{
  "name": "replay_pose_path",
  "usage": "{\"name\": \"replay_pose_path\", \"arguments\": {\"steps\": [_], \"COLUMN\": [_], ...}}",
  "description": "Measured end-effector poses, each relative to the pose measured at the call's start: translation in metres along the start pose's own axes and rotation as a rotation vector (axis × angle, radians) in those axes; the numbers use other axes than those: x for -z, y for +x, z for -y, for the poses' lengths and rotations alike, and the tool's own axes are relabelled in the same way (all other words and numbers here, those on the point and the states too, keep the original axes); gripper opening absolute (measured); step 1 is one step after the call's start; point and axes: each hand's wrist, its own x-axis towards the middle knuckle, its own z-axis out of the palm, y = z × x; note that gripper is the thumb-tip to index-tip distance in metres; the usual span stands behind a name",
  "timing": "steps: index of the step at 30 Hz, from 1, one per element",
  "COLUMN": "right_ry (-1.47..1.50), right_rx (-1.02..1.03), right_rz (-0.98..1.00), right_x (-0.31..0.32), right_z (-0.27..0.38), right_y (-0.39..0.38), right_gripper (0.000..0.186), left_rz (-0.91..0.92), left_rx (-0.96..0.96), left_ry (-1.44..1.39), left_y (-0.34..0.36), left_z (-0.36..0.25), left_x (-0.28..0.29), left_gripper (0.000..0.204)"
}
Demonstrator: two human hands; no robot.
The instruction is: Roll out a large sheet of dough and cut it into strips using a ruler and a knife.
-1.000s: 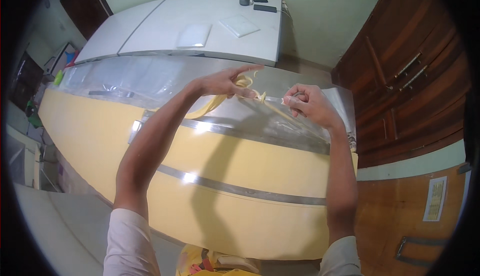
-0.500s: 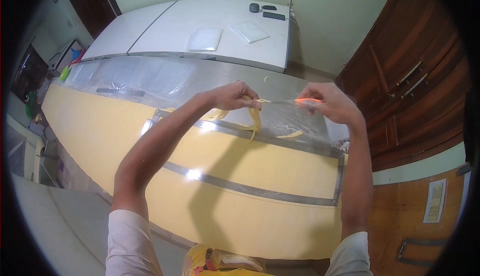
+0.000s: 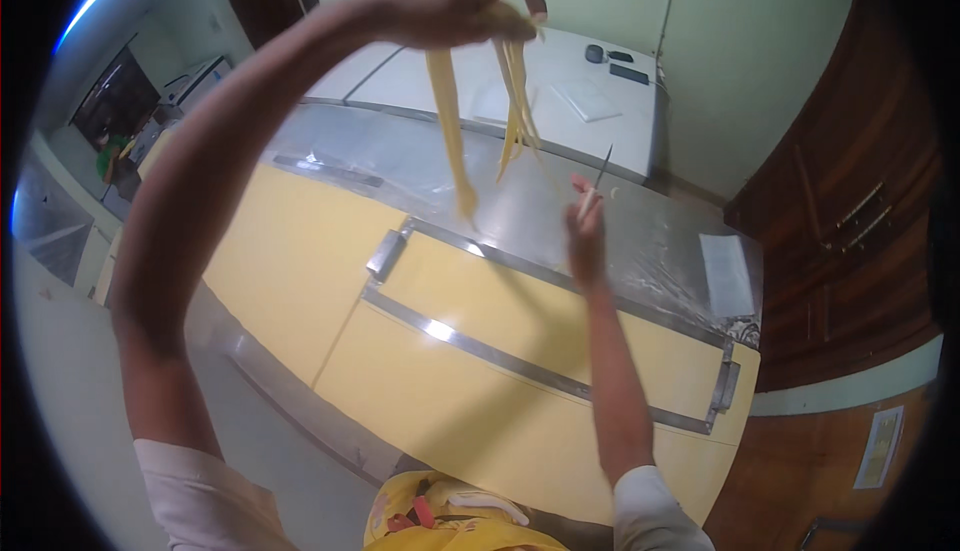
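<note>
My left hand [image 3: 460, 9] is raised high at the upper middle, its fingers closed on a bunch of soft yellow strips [image 3: 448, 116]. The strips hang down in several lengths, and the lowest end dangles just above the table. Lower and to the right, my right hand [image 3: 588, 236] grips a small knife [image 3: 605, 165] with its narrow blade pointing up and away. Below both hands lies a large smooth yellow sheet [image 3: 280, 276], with a rectangular metal frame [image 3: 510, 358] resting flat on it.
Clear plastic film [image 3: 640, 271] covers the metal tabletop behind the sheet, with a white paper [image 3: 726, 273] at its right. Beyond stands a white table [image 3: 625, 131] carrying small dark devices [image 3: 628, 72] and a flat clear packet [image 3: 585, 101]. Dark wooden doors [image 3: 850, 211] stand at the right.
My left hand has risen up and away with the yellow strips, which now hang free. My right hand has drawn back lower with the knife, its blade turned upward. The view has shifted.
</note>
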Motion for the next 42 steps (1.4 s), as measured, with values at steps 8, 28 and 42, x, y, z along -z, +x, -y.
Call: {"name": "replay_pose_path", "arguments": {"steps": [8, 28, 42], "right_ry": [0.106, -0.402, 0.138], "right_rx": [0.137, 0.202, 0.139], "right_rz": [-0.091, 1.375, 2.279], "right_x": [-0.231, -0.696, -0.932], "right_z": [0.097, 0.290, 0.189], "right_y": [-0.009, -0.121, -0.160], "right_gripper": [0.048, 0.034, 0.049], "left_rz": [-0.123, -1.683, -2.004], "left_rx": [0.131, 0.740, 0.362], "left_ry": [0.093, -1.863, -2.263], "left_y": [-0.175, -0.594, -0.780], "left_z": [0.037, 0.271, 0.332], "left_x": [0.106, -0.199, -0.235], "left_gripper": [0.037, 0.041, 0.044]}}
